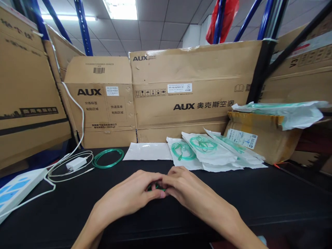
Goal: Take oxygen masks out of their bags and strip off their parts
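Clearly, both hands are grasping: the left hand (pixel 141 190) and the right hand (pixel 181 185) meet at the fingertips over the front part of the black desk (pixel 259 200), closed around a small piece of green tubing (pixel 163 189). Only a short stretch of it shows, between the left thumb and the curled fingers; the rest is hidden, so I cannot tell whether it is looped or how its ends lie. The right hand's grip is partly covered by its own knuckles, though its fingertips seem to pinch the same piece.

To handle this well, use light fingertip pressure, since soft tubing like this would probably kink if squeezed or bent sharply. Let one hand steady the piece while the other adjusts it, and follow the tubing's natural curve without twisting. Opening the fingers a little would give a better look at it. Working low over the desk, as here, seems sensible, because a slip would mean only a short drop.

Behind the hands, a flat white pouch (pixel 147 152) lies beside several pouches with coiled green tubing (pixel 203 148). To the left, a loose green coil (pixel 105 166) rests near a white power adapter (pixel 76 164) and its cable, so lifting the tubing clear of that side should help avoid snagging.
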`<state>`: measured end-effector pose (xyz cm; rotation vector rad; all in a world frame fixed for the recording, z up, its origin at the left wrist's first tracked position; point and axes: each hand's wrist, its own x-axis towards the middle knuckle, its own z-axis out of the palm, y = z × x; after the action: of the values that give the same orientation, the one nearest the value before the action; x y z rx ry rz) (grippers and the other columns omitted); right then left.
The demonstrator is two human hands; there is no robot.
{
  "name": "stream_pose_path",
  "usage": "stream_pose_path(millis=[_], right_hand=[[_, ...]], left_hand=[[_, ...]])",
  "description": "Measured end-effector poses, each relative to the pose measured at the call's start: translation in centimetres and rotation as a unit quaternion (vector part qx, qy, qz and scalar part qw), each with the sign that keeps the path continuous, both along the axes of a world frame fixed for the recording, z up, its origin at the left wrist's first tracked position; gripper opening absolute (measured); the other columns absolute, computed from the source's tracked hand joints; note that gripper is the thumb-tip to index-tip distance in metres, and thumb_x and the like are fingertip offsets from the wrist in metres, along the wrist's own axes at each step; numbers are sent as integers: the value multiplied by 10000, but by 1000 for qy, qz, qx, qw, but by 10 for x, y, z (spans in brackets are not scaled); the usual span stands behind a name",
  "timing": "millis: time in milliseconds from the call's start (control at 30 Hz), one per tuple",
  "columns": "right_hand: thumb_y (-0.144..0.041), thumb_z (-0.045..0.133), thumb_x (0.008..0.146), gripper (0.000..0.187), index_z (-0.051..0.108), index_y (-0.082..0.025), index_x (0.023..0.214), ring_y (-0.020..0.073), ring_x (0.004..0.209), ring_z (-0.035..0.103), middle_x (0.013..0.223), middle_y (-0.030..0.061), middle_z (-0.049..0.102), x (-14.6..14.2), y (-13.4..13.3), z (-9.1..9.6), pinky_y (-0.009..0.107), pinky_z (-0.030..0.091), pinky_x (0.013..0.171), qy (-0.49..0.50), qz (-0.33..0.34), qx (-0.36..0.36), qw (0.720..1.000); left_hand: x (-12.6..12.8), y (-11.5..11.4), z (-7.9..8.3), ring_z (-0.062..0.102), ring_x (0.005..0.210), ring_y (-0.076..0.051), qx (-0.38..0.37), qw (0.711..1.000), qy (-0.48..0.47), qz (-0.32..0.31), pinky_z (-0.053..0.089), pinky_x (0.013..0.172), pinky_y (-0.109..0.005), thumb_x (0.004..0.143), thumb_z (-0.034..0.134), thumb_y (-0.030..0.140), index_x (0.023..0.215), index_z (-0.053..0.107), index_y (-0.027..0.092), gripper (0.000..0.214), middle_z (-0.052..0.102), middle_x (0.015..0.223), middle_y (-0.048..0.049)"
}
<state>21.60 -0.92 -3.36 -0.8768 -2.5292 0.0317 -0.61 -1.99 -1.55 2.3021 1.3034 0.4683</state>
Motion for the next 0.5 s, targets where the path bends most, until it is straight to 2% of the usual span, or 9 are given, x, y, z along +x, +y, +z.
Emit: stream_pose_path(millis=[200,267,333,433,500], right_hand=[[-86,584,1001,194,718,-226,1013,204,987,615,1002,47,636,-2,-2,7,333,529,857,26,-29,-25,999],[-118,632,991,134,720,-219,986,206,988,630,996,45,651,-2,-2,13,337,530,869,22,-34,-28,999],[-182,705,962,102,734,-217,1053,234,1061,648,1045,58,691,2,-1,17,371,528,935,17,-48,-26,998],[-354,746,939,414,665,-219,1322,311,1278,597,1308,121,673,16,3,16,468,488,1063,13,-115,-40,993],[-433,714,953,522,598,-229,1419,329,1335,571,1413,143,623,26,6,9,493,478,1087,5,-152,-70,986]], left_hand=[[-2,11,-6,618,1082,-240,-7,1000,-18,8,432,879,-295,990,620,468,1085,759,344,209,743,1035,33],[-2,11,-6,615,1075,-244,-8,1000,-20,21,432,868,-295,979,631,472,1047,766,340,200,743,1030,32],[0,10,-5,613,1058,-241,0,999,-22,33,431,859,-292,971,641,478,1043,768,348,195,737,1014,34],[0,11,-3,620,1019,-231,26,998,-36,32,432,830,-285,975,642,486,1056,774,348,207,734,988,31],[0,12,-3,629,994,-228,40,998,-39,31,439,816,-286,977,641,487,1054,781,332,223,739,973,23]])
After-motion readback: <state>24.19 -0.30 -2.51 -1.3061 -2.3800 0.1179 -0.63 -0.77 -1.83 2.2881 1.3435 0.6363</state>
